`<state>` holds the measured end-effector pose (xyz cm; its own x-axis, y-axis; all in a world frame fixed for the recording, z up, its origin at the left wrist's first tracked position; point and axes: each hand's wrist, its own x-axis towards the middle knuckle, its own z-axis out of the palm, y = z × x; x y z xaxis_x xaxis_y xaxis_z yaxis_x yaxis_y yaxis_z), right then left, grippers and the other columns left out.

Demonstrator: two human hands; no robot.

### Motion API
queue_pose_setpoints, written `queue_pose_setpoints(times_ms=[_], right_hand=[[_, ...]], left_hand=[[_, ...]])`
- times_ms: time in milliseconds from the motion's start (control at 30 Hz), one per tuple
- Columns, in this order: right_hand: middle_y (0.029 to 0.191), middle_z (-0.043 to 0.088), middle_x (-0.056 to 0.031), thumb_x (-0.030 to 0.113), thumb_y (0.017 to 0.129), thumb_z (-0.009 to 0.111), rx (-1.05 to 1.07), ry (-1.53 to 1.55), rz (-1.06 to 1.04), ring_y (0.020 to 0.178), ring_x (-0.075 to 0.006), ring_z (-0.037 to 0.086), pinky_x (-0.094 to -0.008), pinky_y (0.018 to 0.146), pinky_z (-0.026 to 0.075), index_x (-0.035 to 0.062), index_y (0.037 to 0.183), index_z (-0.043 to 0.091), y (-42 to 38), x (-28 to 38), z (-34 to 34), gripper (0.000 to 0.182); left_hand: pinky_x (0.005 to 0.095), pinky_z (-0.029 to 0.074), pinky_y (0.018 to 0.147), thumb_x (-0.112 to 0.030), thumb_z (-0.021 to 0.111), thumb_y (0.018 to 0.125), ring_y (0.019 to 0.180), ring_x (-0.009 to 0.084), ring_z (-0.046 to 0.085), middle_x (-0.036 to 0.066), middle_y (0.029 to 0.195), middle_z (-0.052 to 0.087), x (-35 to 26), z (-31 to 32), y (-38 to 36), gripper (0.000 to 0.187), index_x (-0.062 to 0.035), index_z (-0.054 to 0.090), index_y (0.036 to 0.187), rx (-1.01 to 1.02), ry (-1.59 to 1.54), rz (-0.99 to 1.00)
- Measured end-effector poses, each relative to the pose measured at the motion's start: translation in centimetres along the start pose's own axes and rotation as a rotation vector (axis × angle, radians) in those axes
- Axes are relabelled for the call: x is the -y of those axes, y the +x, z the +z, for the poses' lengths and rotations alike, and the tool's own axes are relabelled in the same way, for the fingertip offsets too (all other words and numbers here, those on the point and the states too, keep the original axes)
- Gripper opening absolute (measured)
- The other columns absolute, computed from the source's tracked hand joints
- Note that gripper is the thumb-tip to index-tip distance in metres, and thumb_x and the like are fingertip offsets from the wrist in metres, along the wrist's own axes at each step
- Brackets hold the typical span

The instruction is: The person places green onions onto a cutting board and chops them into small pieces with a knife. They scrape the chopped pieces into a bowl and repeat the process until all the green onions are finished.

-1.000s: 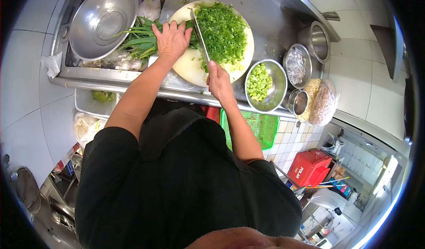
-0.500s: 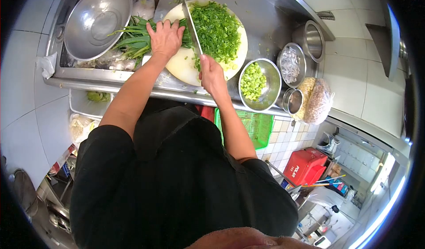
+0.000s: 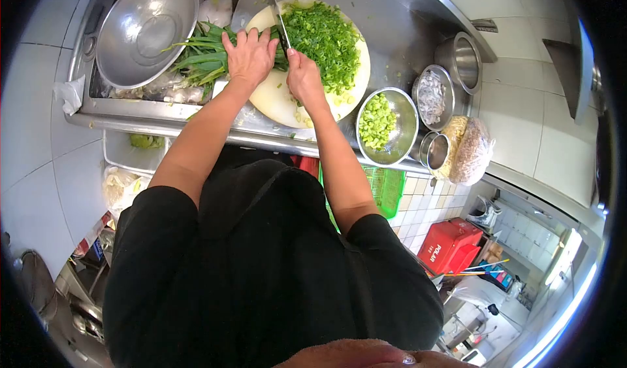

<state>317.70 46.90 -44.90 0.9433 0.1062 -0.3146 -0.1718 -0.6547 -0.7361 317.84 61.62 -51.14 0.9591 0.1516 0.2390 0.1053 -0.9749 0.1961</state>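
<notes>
My left hand (image 3: 251, 57) presses over a bunch of long spring onions (image 3: 202, 55), its fingers curled onto them at the left of the round cutting board (image 3: 269, 102). In my right hand (image 3: 304, 79) is the handle of a knife (image 3: 277, 16). The broad blade points away from me, close beside my left fingertips. A pile of chopped spring onion greens (image 3: 323, 44) covers the right half of the board, against the blade. Pale cut pieces lie scattered near the board's front edge. The spring onions under my left palm are hidden.
A large steel bowl (image 3: 124, 64) stands at the left. To the right are a bowl of chopped pale green pieces (image 3: 377, 121), a bowl of greyish pieces (image 3: 431, 97), small steel cups (image 3: 434, 151) and filled plastic bags (image 3: 471, 152). Below the counter edge sits a green basket (image 3: 392, 191).
My right hand and the knife have moved farther from me and slightly left, the blade now nearer my left fingers. My left hand has shifted slightly right. The view has shifted a little.
</notes>
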Motion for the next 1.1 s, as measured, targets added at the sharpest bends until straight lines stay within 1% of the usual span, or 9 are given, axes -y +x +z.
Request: queue_pose_setpoints(times_ms=[100,333,433,500,567,667,967,1033,1100], right_hand=[[0.105,0.07,-0.0343,0.041,0.111,0.045,0.022,0.071,0.036,0.103,-0.0527,0.066,-0.0554,0.092,0.051,-0.0011,0.122,0.07,-2.1,-0.8,-1.1,0.05],[0.106,0.07,-0.0344,0.042,0.111,0.044,0.042,0.047,0.115,0.108,-0.0486,0.069,-0.0528,0.095,0.052,-0.0006,0.128,0.068,-10.3,-1.7,-2.4,0.052],[0.109,0.07,-0.0341,0.042,0.111,0.044,-0.009,0.023,0.016,0.111,-0.0499,0.067,-0.0528,0.096,0.052,0.0001,0.128,0.068,-8.3,-1.9,-0.9,0.051],[0.11,0.07,-0.0342,0.042,0.111,0.044,0.02,-0.062,0.028,0.11,-0.0513,0.066,-0.0533,0.095,0.052,0.0005,0.129,0.068,-3.7,-2.2,1.0,0.051],[0.107,0.069,-0.0351,0.042,0.111,0.044,-0.058,-0.031,-0.078,0.106,-0.0528,0.066,-0.0549,0.093,0.052,-0.0004,0.126,0.069,-0.2,-1.6,2.0,0.051],[0.104,0.069,-0.0352,0.042,0.11,0.045,0.033,0.078,0.027,0.104,-0.053,0.066,-0.0548,0.092,0.052,-0.0013,0.124,0.069,1.8,-1.1,0.9,0.051],[0.106,0.07,-0.0344,0.042,0.11,0.046,0.021,0.077,0.128,0.104,-0.0531,0.066,-0.0526,0.091,0.052,0.0002,0.124,0.069,-10.0,-1.7,-1.9,0.05],[0.107,0.07,-0.0343,0.042,0.11,0.047,0.02,0.04,0.08,0.104,-0.0533,0.066,-0.0534,0.091,0.052,0.0008,0.124,0.069,-9.1,-2.2,-0.9,0.049],[0.108,0.07,-0.0341,0.042,0.11,0.047,-0.008,-0.052,-0.027,0.105,-0.0534,0.065,-0.0541,0.091,0.052,0.0011,0.124,0.069,-4.9,-2.5,1.0,0.048]], left_hand=[[0.0708,0.03,0.112,-0.041,0.053,0.105,0.118,0.0277,0.057,0.005,0.117,0.065,0.2,0.5,-0.2,0.041,-0.0167,0.069,0.134,-0.048,0.015,0.014],[0.069,0.029,0.114,-0.041,0.053,0.105,0.119,0.0278,0.056,0.006,0.116,0.066,0.2,0.6,0.1,0.042,-0.0146,0.068,0.135,-0.027,-0.001,-0.004],[0.0685,0.027,0.115,-0.043,0.051,0.105,0.119,0.0285,0.055,0.006,0.114,0.066,0.4,1.0,0.0,0.044,-0.0137,0.069,0.132,-0.05,0.0,0.007],[0.0682,0.028,0.115,-0.043,0.052,0.105,0.119,0.0287,0.055,0.007,0.114,0.065,0.3,0.8,0.0,0.043,-0.0136,0.07,0.129,-0.032,0.007,0.014],[0.0672,0.03,0.114,-0.042,0.053,0.104,0.12,0.0287,0.055,0.007,0.115,0.066,0.2,0.5,0.0,0.04,-0.0144,0.072,0.128,-0.039,-0.014,0.008],[0.0661,0.031,0.113,-0.039,0.055,0.104,0.121,0.0283,0.056,0.007,0.118,0.065,0.2,0.2,-0.1,0.039,-0.0149,0.071,0.13,-0.046,-0.029,0.01],[0.065,0.031,0.114,-0.039,0.055,0.104,0.122,0.0271,0.055,0.007,0.117,0.065,0.5,1.6,-0.1,0.042,-0.0128,0.068,0.135,-0.101,-0.026,0.006],[0.0655,0.03,0.114,-0.04,0.053,0.104,0.121,0.0274,0.055,0.007,0.116,0.065,0.6,1.8,-0.3,0.042,-0.0129,0.07,0.131,-0.14,-0.037,0.019],[0.0653,0.03,0.114,-0.04,0.054,0.104,0.121,0.0277,0.055,0.008,0.117,0.065,0.7,1.4,-0.2,0.041,-0.0127,0.071,0.13,-0.097,-0.013,0.031]])
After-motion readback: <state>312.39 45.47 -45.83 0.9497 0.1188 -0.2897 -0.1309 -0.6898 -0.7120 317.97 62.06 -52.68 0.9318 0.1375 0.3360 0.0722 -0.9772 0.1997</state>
